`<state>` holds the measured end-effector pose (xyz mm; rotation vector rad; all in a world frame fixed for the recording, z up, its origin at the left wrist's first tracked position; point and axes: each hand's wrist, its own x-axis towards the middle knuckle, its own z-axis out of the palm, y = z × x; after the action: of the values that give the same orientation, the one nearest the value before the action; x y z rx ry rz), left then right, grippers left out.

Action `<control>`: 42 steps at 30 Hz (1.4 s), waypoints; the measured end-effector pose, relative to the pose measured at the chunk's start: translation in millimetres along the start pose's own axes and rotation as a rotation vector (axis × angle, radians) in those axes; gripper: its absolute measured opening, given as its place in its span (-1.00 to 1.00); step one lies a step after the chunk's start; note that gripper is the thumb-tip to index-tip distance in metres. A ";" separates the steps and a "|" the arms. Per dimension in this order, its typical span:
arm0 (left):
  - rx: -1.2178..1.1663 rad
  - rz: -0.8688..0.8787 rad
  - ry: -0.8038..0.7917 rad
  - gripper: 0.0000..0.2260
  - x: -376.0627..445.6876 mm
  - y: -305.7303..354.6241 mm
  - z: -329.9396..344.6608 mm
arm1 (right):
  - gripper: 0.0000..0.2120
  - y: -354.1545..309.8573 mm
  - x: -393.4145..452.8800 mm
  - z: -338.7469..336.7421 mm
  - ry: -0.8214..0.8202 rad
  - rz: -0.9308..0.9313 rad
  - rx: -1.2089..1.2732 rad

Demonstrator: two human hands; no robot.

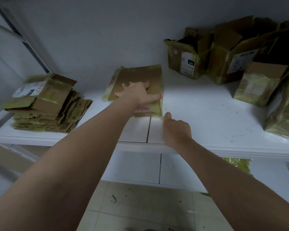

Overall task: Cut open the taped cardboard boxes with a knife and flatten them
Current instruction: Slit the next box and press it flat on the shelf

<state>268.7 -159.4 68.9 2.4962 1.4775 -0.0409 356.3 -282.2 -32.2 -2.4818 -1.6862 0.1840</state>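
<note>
A person's left hand presses down, fingers spread flat, on a flattened cardboard box lying at the middle of a white table. The right hand rests just beside the box's near right corner, fingers curled loosely and gripping nothing, thumb raised toward that corner. Left of the flattened box sits a stack of flattened boxes; to its right, well apart, stand opened taped boxes with shipping labels.

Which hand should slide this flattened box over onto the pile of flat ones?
Left. The left hand already lies spread on the flattened box, nearer the stack; the right hand only touches its near corner.
</note>
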 end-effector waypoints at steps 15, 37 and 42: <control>0.097 0.178 -0.041 -0.34 -20.5 -67.2 -24.1 | -0.77 35.7 -6.7 0.9 0.346 0.086 0.382; 0.285 0.131 0.216 -0.54 -3.2 -64.5 21.9 | -0.70 47.3 55.0 -9.7 0.236 0.002 0.260; 0.314 0.134 0.236 -0.54 -2.8 -63.6 23.7 | -0.72 52.7 51.0 -8.8 0.197 -0.025 0.151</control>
<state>214.5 -137.7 34.1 2.9351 1.4836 0.0511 424.7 -254.3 -34.3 -2.2862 -1.5619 0.0594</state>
